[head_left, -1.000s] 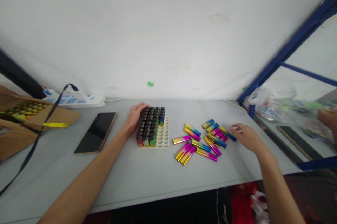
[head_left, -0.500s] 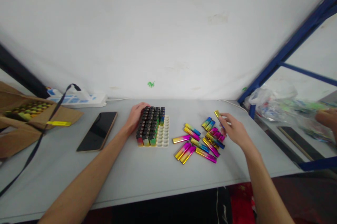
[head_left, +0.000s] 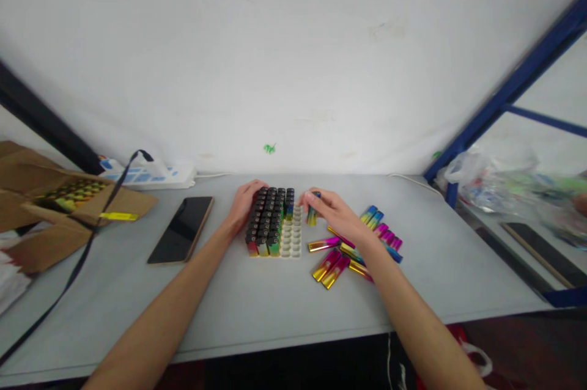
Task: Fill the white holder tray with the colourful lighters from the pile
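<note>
A white tray (head_left: 296, 243) with round sockets carries rows of upright lighters (head_left: 265, 219) with black tops and metallic, multicoloured bodies. Its right columns show bare sockets. My left hand (head_left: 246, 202) is curled round the far left side of the packed rows, its fingertips partly hidden behind them. Just right of the tray's far end, my right hand (head_left: 331, 209) pinches one blue-and-yellow lighter (head_left: 312, 214), held roughly upright and apart from the tray. Several loose lighters (head_left: 328, 263) in pink, gold and blue lie in a pile under and beside my right forearm.
A phone (head_left: 181, 230) lies left of the tray. Beyond it are an open cardboard box (head_left: 137, 202) of more lighters, a dark strap (head_left: 85, 255) and a white power strip (head_left: 177, 176). At right stand a blue frame (head_left: 477, 127) and plastic bags (head_left: 477, 179). A blurred hand shows at the right edge.
My right hand has moved left from the loose pile to beside the tray, bringing a lighter turned more upright. My left hand stays at the tray; the whole view has shifted slightly.
</note>
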Available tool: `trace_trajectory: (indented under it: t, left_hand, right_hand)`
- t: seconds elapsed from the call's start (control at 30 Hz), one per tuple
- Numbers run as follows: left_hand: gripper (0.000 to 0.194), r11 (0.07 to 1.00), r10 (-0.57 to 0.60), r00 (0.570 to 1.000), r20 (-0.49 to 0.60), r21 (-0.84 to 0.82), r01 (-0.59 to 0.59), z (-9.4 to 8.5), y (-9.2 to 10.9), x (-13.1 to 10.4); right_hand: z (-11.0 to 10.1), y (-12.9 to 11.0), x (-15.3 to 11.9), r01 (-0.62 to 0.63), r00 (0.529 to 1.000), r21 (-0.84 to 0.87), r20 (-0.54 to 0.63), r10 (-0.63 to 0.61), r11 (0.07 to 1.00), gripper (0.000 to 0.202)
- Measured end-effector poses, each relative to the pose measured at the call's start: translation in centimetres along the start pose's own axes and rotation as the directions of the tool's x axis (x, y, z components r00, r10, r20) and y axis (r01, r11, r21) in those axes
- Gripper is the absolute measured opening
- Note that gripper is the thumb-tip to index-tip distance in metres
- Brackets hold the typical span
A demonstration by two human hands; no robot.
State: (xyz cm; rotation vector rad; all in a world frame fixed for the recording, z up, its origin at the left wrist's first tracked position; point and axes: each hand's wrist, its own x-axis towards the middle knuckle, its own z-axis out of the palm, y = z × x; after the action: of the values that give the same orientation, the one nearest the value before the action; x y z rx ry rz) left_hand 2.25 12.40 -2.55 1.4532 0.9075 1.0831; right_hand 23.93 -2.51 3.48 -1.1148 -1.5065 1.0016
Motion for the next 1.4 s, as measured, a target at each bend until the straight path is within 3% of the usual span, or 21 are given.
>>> trace_trajectory:
  t: [0.1, 0.2, 0.4, 0.53, 0.73, 0.93, 1.07, 1.27, 1.4]
  left_hand:
    - [0.027, 1.0, 0.001, 1.0, 0.001, 0.017, -0.001, 0.0, 0.2, -0.2]
    - [0.028, 1.0, -0.001, 1.0, 0.0, 0.028, 0.001, 0.1, 0.2, -0.3]
    - [0.03, 0.999, -0.003, 1.0, 0.0, 0.04, 0.003, 0.1, 0.0, -0.4]
    - [0.031, 0.999, -0.009, 1.0, 0.002, 0.051, 0.009, 0.1, 0.4, -0.5]
    - [0.032, 0.997, -0.029, 1.0, -0.006, 0.065, 0.03, 0.3, 0.7, -0.4]
    - [0.031, 0.997, -0.037, 0.999, -0.015, 0.06, 0.038, 0.3, 0.6, -0.4]
    - [0.031, 0.998, -0.033, 0.999, -0.013, 0.061, 0.034, 0.3, 0.7, -0.4]
    - [0.032, 0.997, -0.028, 1.0, -0.012, 0.072, 0.029, 0.4, 0.7, -0.4]
    - [0.032, 0.997, -0.016, 1.0, -0.009, 0.07, 0.017, 0.4, 0.7, -0.5]
  right_hand:
    - [1.5, 1.0, -0.2, -0.011, 0.987, 0.041, 0.159, 0.004, 0.999, 0.054]
    - [2.6, 1.7, -0.8, -0.108, 0.979, 0.057, 0.18, 0.096, 0.993, 0.051]
    - [4.1, 1.4, -1.5, -0.074, 0.997, -0.12, -0.032, 0.07, 0.99, 0.056]
    - [5.1, 1.0, -1.8, -0.116, 0.986, -0.196, -0.139, 0.089, 0.974, 0.061]
    - [5.3, 2.0, -1.6, -0.29, 0.947, -0.243, -0.21, 0.241, 0.926, 0.067]
    - [4.8, 2.9, -1.1, -0.19, 0.957, -0.335, -0.274, 0.098, 0.923, 0.052]
    - [4.7, 3.0, -0.9, -0.196, 0.952, -0.315, -0.288, 0.103, 0.929, 0.043]
    - [4.5, 2.9, -0.9, -0.198, 0.947, -0.338, -0.307, 0.092, 0.92, 0.054]
    - [3.9, 3.2, -0.9, -0.157, 0.951, -0.346, -0.304, 0.047, 0.925, 0.046]
